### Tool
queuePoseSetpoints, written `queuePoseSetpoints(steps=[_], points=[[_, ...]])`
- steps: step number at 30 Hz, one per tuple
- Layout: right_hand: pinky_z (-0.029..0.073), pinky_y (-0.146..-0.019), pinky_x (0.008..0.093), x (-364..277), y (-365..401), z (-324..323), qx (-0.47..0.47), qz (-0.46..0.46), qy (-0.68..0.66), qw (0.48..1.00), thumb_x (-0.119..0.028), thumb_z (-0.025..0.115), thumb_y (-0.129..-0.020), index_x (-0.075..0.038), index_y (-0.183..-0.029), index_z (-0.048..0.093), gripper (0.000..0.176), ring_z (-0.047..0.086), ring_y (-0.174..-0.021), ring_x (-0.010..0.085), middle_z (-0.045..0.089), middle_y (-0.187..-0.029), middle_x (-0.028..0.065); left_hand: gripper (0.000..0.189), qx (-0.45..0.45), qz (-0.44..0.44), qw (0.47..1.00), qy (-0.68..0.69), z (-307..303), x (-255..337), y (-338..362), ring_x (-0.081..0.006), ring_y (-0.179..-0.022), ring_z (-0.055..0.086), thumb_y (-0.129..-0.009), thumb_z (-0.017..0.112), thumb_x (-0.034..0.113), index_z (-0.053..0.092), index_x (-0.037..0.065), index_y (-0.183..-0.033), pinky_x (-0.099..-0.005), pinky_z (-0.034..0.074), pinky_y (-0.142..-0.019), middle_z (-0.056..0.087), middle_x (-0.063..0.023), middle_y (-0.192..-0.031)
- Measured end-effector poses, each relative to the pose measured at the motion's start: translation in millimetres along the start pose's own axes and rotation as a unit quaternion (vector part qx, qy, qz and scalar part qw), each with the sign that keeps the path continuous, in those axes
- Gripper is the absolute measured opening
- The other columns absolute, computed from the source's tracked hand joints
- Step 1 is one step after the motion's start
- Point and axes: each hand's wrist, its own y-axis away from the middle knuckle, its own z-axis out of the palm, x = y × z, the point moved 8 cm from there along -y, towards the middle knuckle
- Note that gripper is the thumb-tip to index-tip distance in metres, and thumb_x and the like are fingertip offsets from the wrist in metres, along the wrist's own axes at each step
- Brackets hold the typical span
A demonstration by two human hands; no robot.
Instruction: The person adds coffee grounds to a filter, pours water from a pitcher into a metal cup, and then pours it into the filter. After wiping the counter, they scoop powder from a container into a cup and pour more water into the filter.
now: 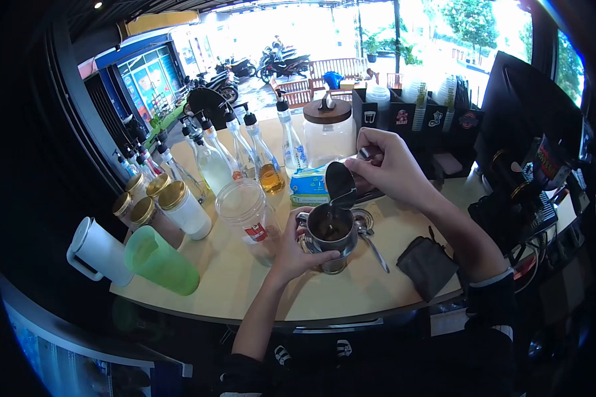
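My left hand point(293, 255) is wrapped round a stainless steel pitcher point(341, 250) that stands upright near the counter's front. Dark liquid shows inside it. Above its rim, my right hand point(385, 165) grips a small dark pitcher point(341, 180) by its handle side. This pitcher is tilted steeply, its spout down at the steel pitcher's mouth, and a thin stream seems to run from it. A metal spoon point(377, 253) lies just right of the steel pitcher. Left of my left hand is a clear plastic jar point(246, 208) with a red label.
On the counter point(324, 301) stand a green jug point(162, 261), a white jug point(99, 251), gold-lidded jars point(184, 212) and pump bottles point(266, 155). A blue pack point(309, 185) and a wood-lidded jar point(328, 135) are behind. A dark cloth point(427, 266) lies right; a cup organizer point(407, 116) stands farther back.
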Motion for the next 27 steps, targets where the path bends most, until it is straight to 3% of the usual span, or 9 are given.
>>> queuePoseSetpoints(steps=[3,8,10,16,17,19,21,27], points=[[0.046,-0.051,0.0246,-5.8,6.6,-3.2,-0.011,0.04,-0.007,0.999,-0.008,0.068,-0.08,0.002,-0.072,0.042,0.029,0.047,-0.061,0.004,0.044,-0.062,0.0021,0.092,0.001,0.0,1.0,-0.001,-0.4,-1.4,0.1,-0.0213,-0.114,0.055,-0.054,0.091,0.033,0.04,0.011,-0.127,-0.041,0.041,-0.1,0.055,-0.0087,-0.121],[0.048,-0.05,0.022,-12.6,14.7,-9.1,-0.012,0.031,0.013,0.999,-0.007,0.067,-0.082,0.001,-0.072,0.043,0.027,0.05,-0.062,0.0027,0.044,-0.063,-0.0001,0.093,0.004,0.001,1.0,-0.003,-1.2,-4.5,0.2,-0.0216,-0.115,0.055,-0.054,0.091,0.034,0.039,0.011,-0.127,-0.0413,0.041,-0.101,0.055,-0.0092,-0.121],[0.048,-0.05,0.0217,-11.3,16.7,-11.9,-0.008,0.032,0.004,0.999,-0.007,0.067,-0.082,0.001,-0.073,0.043,0.027,0.05,-0.062,0.0027,0.044,-0.063,-0.0006,0.093,-0.011,-0.013,1.0,0.006,0.3,-4.5,0.2,-0.0197,-0.117,0.052,-0.054,0.091,0.018,0.036,0.01,-0.129,-0.0382,0.039,-0.105,0.051,-0.0078,-0.121],[0.04,-0.046,0.0204,13.4,23.5,-29.9,0.017,-0.005,-0.015,1.0,-0.008,0.067,-0.084,-0.003,-0.072,0.042,0.029,0.046,-0.06,0.001,0.044,-0.063,-0.0037,0.093,-0.01,-0.011,1.0,0.005,0.5,-2.3,0.4,-0.02,-0.117,0.052,-0.055,0.091,0.016,0.037,0.011,-0.129,-0.0381,0.039,-0.104,0.051,-0.008,-0.121],[0.038,-0.047,0.0198,25.1,27.2,-36.5,0.034,0.02,-0.046,0.998,-0.008,0.068,-0.084,-0.004,-0.072,0.042,0.029,0.045,-0.059,0.0006,0.044,-0.063,-0.0045,0.093,-0.01,-0.011,1.0,0.005,1.0,-2.2,0.6,-0.02,-0.117,0.052,-0.055,0.091,0.016,0.037,0.011,-0.129,-0.0381,0.039,-0.104,0.051,-0.008,-0.121],[0.036,-0.047,0.0191,51.5,36.5,-46.7,0.051,0.044,-0.077,0.995,-0.008,0.068,-0.084,-0.005,-0.071,0.042,0.029,0.044,-0.059,0.0001,0.045,-0.063,-0.0052,0.09,0.006,0.005,1.0,0.001,-0.7,-0.4,0.4,-0.0205,-0.113,0.057,-0.055,0.091,0.03,0.04,0.01,-0.127,-0.0397,0.044,-0.099,0.056,-0.0099,-0.119],[0.036,-0.047,0.0185,82.3,49.2,-55.4,0.091,0.082,-0.16,0.979,-0.007,0.068,-0.085,-0.007,-0.071,0.043,0.029,0.044,-0.058,-0.0001,0.045,-0.063,-0.0061,0.09,0.006,0.003,1.0,0.0,-0.9,-1.4,0.5,-0.0204,-0.113,0.057,-0.055,0.091,0.03,0.04,0.01,-0.127,-0.0396,0.044,-0.099,0.056,-0.0096,-0.119],[0.035,-0.052,0.0204,191.0,96.2,-75.0,0.177,0.185,-0.224,0.94,-0.008,0.065,-0.086,-0.012,-0.072,0.044,0.026,0.044,-0.058,0.0021,0.047,-0.066,-0.0056,0.09,0.005,-0.005,1.0,-0.01,-1.8,-4.6,1.4,-0.0197,-0.113,0.055,-0.056,0.091,0.03,0.039,0.011,-0.127,-0.0394,0.044,-0.098,0.055,-0.0087,-0.12]])
